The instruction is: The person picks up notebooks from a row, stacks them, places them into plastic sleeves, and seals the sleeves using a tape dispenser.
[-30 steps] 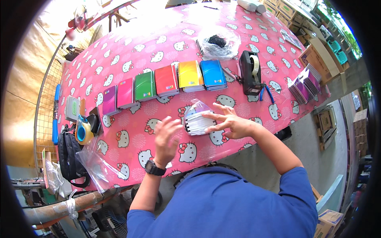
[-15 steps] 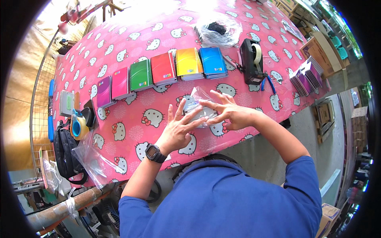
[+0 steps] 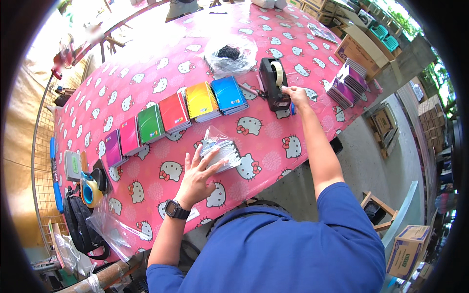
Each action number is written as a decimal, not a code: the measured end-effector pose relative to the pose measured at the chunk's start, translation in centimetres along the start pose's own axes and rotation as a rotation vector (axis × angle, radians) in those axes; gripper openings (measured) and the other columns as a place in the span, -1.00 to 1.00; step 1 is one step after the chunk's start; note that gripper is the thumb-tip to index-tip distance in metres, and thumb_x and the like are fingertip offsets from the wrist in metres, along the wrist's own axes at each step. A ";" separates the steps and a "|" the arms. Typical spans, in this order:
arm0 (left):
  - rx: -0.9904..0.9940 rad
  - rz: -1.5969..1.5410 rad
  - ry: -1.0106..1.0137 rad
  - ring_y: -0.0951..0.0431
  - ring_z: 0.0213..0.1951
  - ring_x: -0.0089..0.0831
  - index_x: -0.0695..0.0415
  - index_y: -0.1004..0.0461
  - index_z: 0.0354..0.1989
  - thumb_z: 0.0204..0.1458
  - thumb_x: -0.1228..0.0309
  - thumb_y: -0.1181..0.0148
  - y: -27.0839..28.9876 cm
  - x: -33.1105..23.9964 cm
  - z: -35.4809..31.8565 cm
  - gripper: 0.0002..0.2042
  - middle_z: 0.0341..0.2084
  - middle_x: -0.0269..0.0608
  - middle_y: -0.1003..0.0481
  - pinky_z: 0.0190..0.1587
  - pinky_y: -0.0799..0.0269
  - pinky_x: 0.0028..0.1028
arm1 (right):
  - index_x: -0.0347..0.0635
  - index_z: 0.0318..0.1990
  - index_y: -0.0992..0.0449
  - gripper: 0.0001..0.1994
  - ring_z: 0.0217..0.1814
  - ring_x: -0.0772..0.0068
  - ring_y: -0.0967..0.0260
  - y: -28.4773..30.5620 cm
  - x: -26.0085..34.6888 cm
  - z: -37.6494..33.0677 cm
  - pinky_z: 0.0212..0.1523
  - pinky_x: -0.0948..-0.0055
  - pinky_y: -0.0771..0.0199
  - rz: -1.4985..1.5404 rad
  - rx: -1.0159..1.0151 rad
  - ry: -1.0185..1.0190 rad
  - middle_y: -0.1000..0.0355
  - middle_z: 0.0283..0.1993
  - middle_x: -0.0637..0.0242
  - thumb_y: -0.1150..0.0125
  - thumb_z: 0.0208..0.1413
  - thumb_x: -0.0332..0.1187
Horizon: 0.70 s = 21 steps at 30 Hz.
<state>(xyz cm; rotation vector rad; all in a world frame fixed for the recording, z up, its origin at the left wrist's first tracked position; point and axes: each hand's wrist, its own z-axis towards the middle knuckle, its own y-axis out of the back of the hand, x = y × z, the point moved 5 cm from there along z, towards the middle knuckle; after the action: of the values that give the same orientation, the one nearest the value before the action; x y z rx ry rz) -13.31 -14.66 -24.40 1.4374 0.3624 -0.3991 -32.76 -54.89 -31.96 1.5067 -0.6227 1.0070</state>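
Note:
A small spiral notebook bundle [image 3: 227,153] lies in clear plastic near the table's front edge, its loose plastic flap sticking up on the far side. My left hand [image 3: 198,178] rests on it with the fingers spread. Out to the right, my right hand [image 3: 297,96] pinches at the cutter end of a black tape dispenser [image 3: 267,80], which holds a roll of clear tape [image 3: 279,73]. The strip between those fingertips is too small to see well. Beyond the bundle, notebooks in purple, pink, green, red [image 3: 173,112], yellow and blue [image 3: 228,95] form a slanting row.
A plastic bag with something black inside [image 3: 229,51] sits behind the row. Purple notebook stacks [image 3: 347,85] and a cardboard box [image 3: 361,51] stand at right. On the left are a black bag [image 3: 80,222], a blue-cored tape roll [image 3: 90,191] and clear plastic sleeves [image 3: 115,227].
My right hand has left the bundle and reached right to the tape dispenser. The left hand stays on the bundle. The whole view has shifted and turned.

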 end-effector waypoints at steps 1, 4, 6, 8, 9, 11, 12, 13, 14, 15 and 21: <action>0.001 0.004 0.021 0.16 0.34 -0.05 -0.34 -0.31 0.12 -0.41 0.56 -0.11 0.0 0.2 -0.2 -0.25 0.26 -0.45 -0.09 0.27 0.32 0.17 | -0.16 -0.36 -0.61 -0.65 -0.34 0.36 -0.41 -0.9 0.9 -0.4 -0.19 0.34 -0.35 0.171 -0.017 0.092 -0.51 -0.44 0.24 -0.27 -0.07 -0.02; -0.005 0.015 0.055 0.16 0.34 -0.07 -0.31 -0.33 0.11 -0.41 0.55 -0.12 0.3 0.7 -0.9 -0.27 0.26 -0.41 -0.09 0.27 0.31 0.17 | -0.21 -0.38 -0.56 -0.78 -0.51 0.58 -0.31 -0.4 3.1 -4.6 -0.41 0.52 -0.32 0.127 -0.205 0.282 -0.47 -0.49 0.39 -0.31 -0.05 -0.24; -0.006 0.008 0.044 0.16 0.34 -0.09 -0.29 -0.34 0.09 -0.40 0.54 -0.15 0.4 0.2 -0.5 -0.29 0.26 -0.38 -0.10 0.27 0.30 0.17 | -0.21 -0.41 -0.52 -0.83 -0.59 0.65 -0.24 0.1 0.4 -7.1 -0.54 0.61 -0.23 0.320 -0.074 0.065 -0.44 -0.49 0.42 -0.30 -0.03 -0.30; -0.015 -0.014 0.017 0.17 0.34 -0.08 -0.29 -0.34 0.10 -0.41 0.54 -0.14 0.3 -0.2 -0.4 -0.29 0.26 -0.39 -0.09 0.26 0.31 0.18 | -0.16 -0.43 -0.47 -0.83 -0.67 0.69 -0.13 -1.2 -3.3 -8.7 -0.65 0.64 -0.14 0.608 0.078 -0.368 -0.39 -0.52 0.45 -0.30 -0.01 -0.29; -0.015 -0.022 0.020 0.17 0.34 -0.08 -0.29 -0.34 0.10 -0.41 0.54 -0.14 0.2 -0.3 -0.3 -0.29 0.26 -0.39 -0.09 0.26 0.31 0.18 | -0.15 -0.42 -0.47 -0.82 -0.68 0.71 -0.10 -2.3 -3.9 -8.4 -0.70 0.64 -0.10 0.871 0.182 -0.521 -0.37 -0.54 0.48 -0.32 -0.03 -0.29; -0.016 -0.014 -0.010 0.16 0.34 -0.06 -0.29 -0.34 0.10 -0.41 0.53 -0.14 0.5 -0.3 0.0 -0.29 0.26 -0.38 -0.09 0.26 0.30 0.18 | -0.14 -0.40 -0.48 -0.83 -0.66 0.74 -0.09 -3.7 -2.9 -8.0 -0.71 0.66 -0.06 0.611 0.308 -0.599 -0.34 -0.55 0.50 -0.34 -0.05 -0.29; -0.009 -0.019 -0.016 0.15 0.33 -0.03 -0.29 -0.34 0.10 -0.41 0.52 -0.14 0.3 -0.5 0.1 -0.28 0.26 -0.37 -0.08 0.26 0.30 0.18 | -0.13 -0.39 -0.48 -0.85 -0.66 0.76 -0.08 -4.1 -2.4 -8.7 -0.69 0.68 -0.05 0.492 0.446 -0.546 -0.31 -0.56 0.54 -0.29 -0.02 -0.30; -0.020 -0.003 0.011 0.15 0.33 -0.03 -0.29 -0.34 0.10 -0.41 0.52 -0.14 0.5 0.1 -0.1 -0.28 0.26 -0.37 -0.08 0.26 0.30 0.18 | -0.11 -0.38 -0.48 -0.88 -0.66 0.78 -0.07 -5.5 1.1 -9.9 -0.67 0.71 -0.03 0.368 0.610 -0.475 -0.28 -0.58 0.57 -0.25 0.02 -0.31; -0.014 0.014 0.026 0.15 0.33 0.00 -0.31 -0.32 0.12 -0.41 0.51 -0.15 0.6 0.7 -0.6 -0.27 0.27 -0.40 -0.07 0.24 0.27 0.22 | -0.13 -0.38 -0.48 -0.88 -0.64 0.80 -0.06 -6.7 6.7 -12.2 -0.66 0.72 -0.01 0.435 0.684 -0.397 -0.25 -0.59 0.59 -0.25 0.02 -0.31; 0.009 0.017 0.015 0.15 0.32 0.03 -0.33 -0.31 0.13 -0.41 0.50 -0.16 0.2 0.6 -0.8 -0.26 0.27 -0.42 -0.05 0.23 0.24 0.25 | -0.13 -0.39 -0.48 -0.87 -0.63 0.80 -0.06 -7.3 10.5 -13.6 -0.65 0.72 0.00 0.446 0.853 -0.268 -0.26 -0.59 0.59 -0.24 0.02 -0.30; 0.018 -0.005 -0.026 0.12 0.30 0.13 -0.33 -0.31 0.12 -0.43 0.43 -0.21 0.4 0.6 -0.3 -0.26 0.31 -0.38 0.01 0.21 0.22 0.27 | -0.27 -0.47 -0.56 -0.56 -0.41 0.30 -0.47 -11.7 21.2 -20.5 -0.37 0.35 -0.42 -0.634 1.021 0.462 -0.51 -0.45 0.18 -0.31 -0.16 0.02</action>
<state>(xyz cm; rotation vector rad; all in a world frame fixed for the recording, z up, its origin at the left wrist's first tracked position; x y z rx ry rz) -12.59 -14.34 -24.34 1.4479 0.3416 -0.4256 -17.63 -29.44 -20.35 2.0171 0.7968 1.1432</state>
